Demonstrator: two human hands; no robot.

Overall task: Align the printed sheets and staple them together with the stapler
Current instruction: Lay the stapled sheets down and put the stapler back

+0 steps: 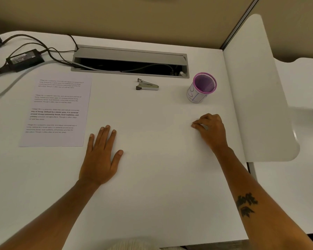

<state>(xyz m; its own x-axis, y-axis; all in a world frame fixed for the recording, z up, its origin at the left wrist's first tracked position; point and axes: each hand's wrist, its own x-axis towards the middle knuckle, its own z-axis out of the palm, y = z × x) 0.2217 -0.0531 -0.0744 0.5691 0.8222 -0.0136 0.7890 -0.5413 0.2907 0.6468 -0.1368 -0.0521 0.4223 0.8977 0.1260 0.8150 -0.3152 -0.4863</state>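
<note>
The printed sheets (56,110) lie flat on the left part of the white desk (152,177), text facing up, looking like one neat pile. A small metal stapler (147,85) rests further back near the middle, just in front of the cable slot. My left hand (101,156) lies palm down on the desk, fingers spread, just right of the sheets' lower corner and not touching them. My right hand (210,129) rests on the desk to the right with fingers curled loosely; nothing shows in it.
A purple mesh pen cup (201,87) stands at the back right. The open cable slot (130,63) runs along the back. A black power adapter (24,59) and cables lie back left. A white divider panel (257,91) bounds the right side.
</note>
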